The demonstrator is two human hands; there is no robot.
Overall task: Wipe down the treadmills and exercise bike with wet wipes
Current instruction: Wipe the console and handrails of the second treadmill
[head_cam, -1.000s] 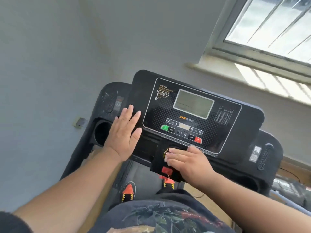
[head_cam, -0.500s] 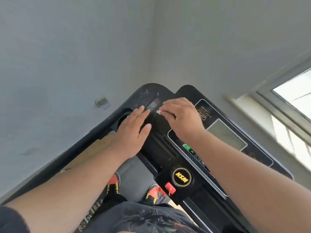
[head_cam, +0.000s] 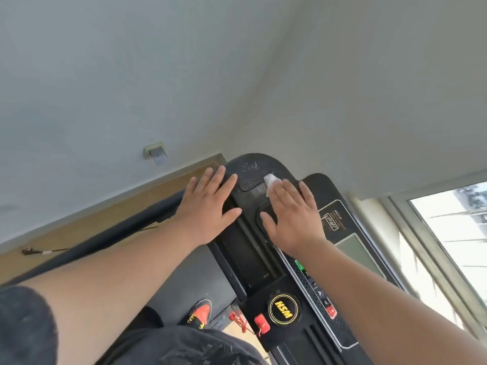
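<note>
The left hand (head_cam: 208, 206) lies flat, fingers straight and spread, on the left end of the black treadmill console (head_cam: 253, 248). Just beside it, the right hand (head_cam: 292, 214) presses with straight fingers on a white wet wipe (head_cam: 271, 184), which lies against the console's upper left corner. The wipe's far edge shows beyond the fingertips.

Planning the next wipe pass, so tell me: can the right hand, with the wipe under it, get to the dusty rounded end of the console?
Probably yes. The right hand presses the wipe flat just short of that dusty end, and nothing lies between them; the left hand rests off to the side.
</note>
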